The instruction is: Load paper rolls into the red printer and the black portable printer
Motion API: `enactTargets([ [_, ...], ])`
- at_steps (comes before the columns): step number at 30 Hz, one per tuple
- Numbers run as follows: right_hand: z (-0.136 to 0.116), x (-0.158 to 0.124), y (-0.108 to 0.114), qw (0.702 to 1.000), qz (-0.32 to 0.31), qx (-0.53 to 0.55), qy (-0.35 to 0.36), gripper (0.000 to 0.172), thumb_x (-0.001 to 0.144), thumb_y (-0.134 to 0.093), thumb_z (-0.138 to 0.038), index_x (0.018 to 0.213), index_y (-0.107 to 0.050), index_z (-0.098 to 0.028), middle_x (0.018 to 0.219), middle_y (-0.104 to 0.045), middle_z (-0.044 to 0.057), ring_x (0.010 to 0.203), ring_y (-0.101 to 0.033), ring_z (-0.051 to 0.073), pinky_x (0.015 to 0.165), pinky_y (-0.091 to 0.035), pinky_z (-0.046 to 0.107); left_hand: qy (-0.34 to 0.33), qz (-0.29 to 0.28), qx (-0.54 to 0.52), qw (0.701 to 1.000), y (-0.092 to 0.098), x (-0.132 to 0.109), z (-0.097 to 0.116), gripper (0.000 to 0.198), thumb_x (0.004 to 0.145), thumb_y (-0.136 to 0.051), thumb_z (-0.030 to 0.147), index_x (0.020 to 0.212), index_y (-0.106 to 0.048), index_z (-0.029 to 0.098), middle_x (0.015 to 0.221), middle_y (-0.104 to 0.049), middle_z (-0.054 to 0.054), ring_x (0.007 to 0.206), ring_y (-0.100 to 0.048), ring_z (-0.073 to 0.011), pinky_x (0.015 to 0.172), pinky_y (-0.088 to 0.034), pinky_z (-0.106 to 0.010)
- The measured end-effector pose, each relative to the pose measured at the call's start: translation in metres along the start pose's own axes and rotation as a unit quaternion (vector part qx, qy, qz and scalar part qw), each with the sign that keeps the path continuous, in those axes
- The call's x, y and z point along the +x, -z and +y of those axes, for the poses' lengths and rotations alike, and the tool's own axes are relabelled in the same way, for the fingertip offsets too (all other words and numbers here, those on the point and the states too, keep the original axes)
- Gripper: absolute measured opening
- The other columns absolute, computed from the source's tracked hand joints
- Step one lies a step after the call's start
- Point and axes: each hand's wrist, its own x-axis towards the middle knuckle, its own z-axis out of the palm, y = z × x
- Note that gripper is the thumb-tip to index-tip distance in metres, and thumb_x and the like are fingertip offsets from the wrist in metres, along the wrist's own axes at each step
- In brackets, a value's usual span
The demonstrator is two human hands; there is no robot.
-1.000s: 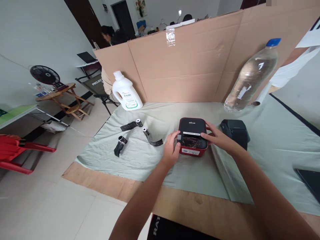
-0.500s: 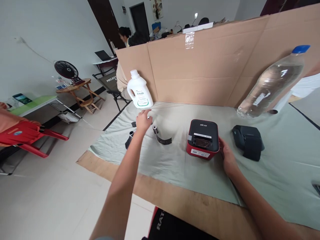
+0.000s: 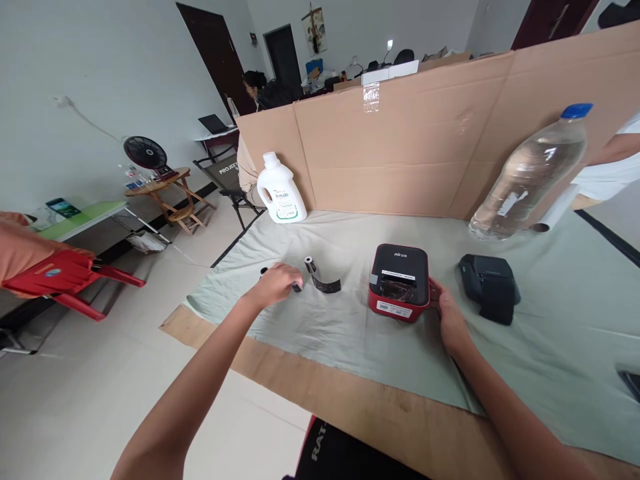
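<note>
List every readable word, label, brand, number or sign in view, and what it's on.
"RAT-": black item at the bottom edge; nothing more readable.
"PROJE": dark folding chair; rest unclear.
Red and black device: lid lettering, white strip and front label, too blurred to read.
White bottle: label too small to read.
Red chair: round emblem, too small to read.

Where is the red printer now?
In the head view, the red printer stands on the cloth right of centre, between the curled black strip and the black device, with the right hand at its right side.
</note>
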Motion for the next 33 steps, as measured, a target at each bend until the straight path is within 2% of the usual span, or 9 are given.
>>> enactTargets([
  [4,0.002,-0.001,0.001,1.0,-0.01,-0.011,0.004,0.064,0.101,-0.03,-0.067,0.15,-0.052,-0.032,0.137,-0.067,0.01,0.118,-0.066,0.034,0.098,-0.056,0.052,-0.017,0.049,-0.035,0.998,-0.013,-0.02,0.01,0.06,0.069,-0.044,-0.004,0.112,-0.072,0.026,0.121,-0.074,-0.002,0.113,-0.068,-0.0227,0.105,-0.047,-0.038],
  [9,0.002,-0.005,0.002,0.992,-0.022,-0.064,0.103,0.066,0.1,-0.041,-0.064,0.154,-0.046,-0.027,0.152,-0.055,0.012,0.138,-0.053,0.036,0.115,-0.043,0.056,-0.006,0.252,-0.15,0.956,-0.018,0.005,0.064,0.053,0.085,-0.048,0.007,0.132,-0.067,0.025,0.131,-0.071,-0.006,0.123,-0.067,-0.0235,0.108,-0.051,-0.04],
  [11,0.001,-0.005,0.002,0.986,-0.041,-0.103,0.125,0.074,0.096,-0.052,-0.064,0.157,-0.041,-0.026,0.157,-0.048,0.014,0.143,-0.047,0.038,0.119,-0.038,0.059,-0.03,0.225,-0.188,0.956,-0.021,0.031,0.1,0.052,0.09,-0.053,0.017,0.141,-0.06,0.023,0.13,-0.073,-0.009,0.117,-0.071,-0.0252,0.101,-0.057,-0.039],
  [14,0.001,-0.005,0.001,0.974,-0.055,-0.164,0.147,0.091,0.085,-0.07,-0.064,0.16,-0.036,-0.025,0.157,-0.048,0.017,0.143,-0.046,0.042,0.118,-0.037,0.064,-0.105,0.109,-0.257,0.955,-0.024,0.069,0.141,0.065,0.087,-0.063,0.02,0.151,-0.051,0.024,0.127,-0.074,-0.009,0.108,-0.075,-0.0266,0.086,-0.061,-0.036],
  [18,-0.003,-0.002,-0.007,0.961,-0.033,-0.204,0.184,0.094,0.083,-0.073,-0.061,0.16,-0.034,-0.025,0.152,-0.052,0.018,0.137,-0.05,0.044,0.112,-0.042,0.066,-0.117,0.086,-0.308,0.94,-0.022,0.085,0.152,0.065,0.084,-0.071,0.022,0.146,-0.055,0.027,0.115,-0.078,-0.005,0.095,-0.076,-0.028,0.077,-0.06,-0.035],
  [21,-0.021,0.005,-0.025,0.956,-0.049,-0.205,0.204,0.09,0.083,-0.073,-0.059,0.158,-0.035,-0.027,0.149,-0.053,0.017,0.135,-0.052,0.043,0.109,-0.045,0.065,-0.072,0.099,-0.301,0.946,-0.012,0.075,0.133,0.061,0.08,-0.079,0.028,0.138,-0.062,0.025,0.107,-0.079,-0.004,0.092,-0.075,-0.028,0.075,-0.058,-0.034],
  [25,-0.077,0.031,-0.077,0.941,-0.058,-0.215,0.255,0.084,0.087,-0.071,-0.051,0.157,-0.034,-0.023,0.145,-0.056,0.018,0.131,-0.054,0.041,0.109,-0.045,0.06,-0.009,0.15,-0.313,0.938,0.011,0.058,0.083,0.07,0.078,-0.084,0.039,0.142,-0.06,0.024,0.094,-0.079,0.0,0.08,-0.073,-0.0238,0.073,-0.056,-0.031],
  [29,-0.129,0.076,-0.169,0.924,-0.042,-0.246,0.292,0.088,0.088,-0.067,-0.046,0.16,-0.026,-0.016,0.152,-0.048,0.024,0.139,-0.045,0.042,0.111,-0.04,0.061,0.004,0.251,-0.388,0.887,0.032,0.051,0.004,0.071,0.076,-0.086,0.046,0.137,-0.062,0.017,0.112,-0.077,-0.006,0.099,-0.072,-0.0248,0.088,-0.056,-0.032],
  [33,-0.136,0.109,-0.278,0.927,-0.052,-0.223,0.297,0.101,0.083,-0.071,-0.038,0.16,-0.016,-0.005,0.158,-0.037,0.032,0.145,-0.036,0.046,0.114,-0.034,0.065,0.016,0.287,-0.468,0.836,0.029,0.037,-0.082,0.075,0.07,-0.091,0.045,0.131,-0.061,0.013,0.123,-0.073,-0.013,0.111,-0.07,-0.0274,0.102,-0.054,-0.038],
])
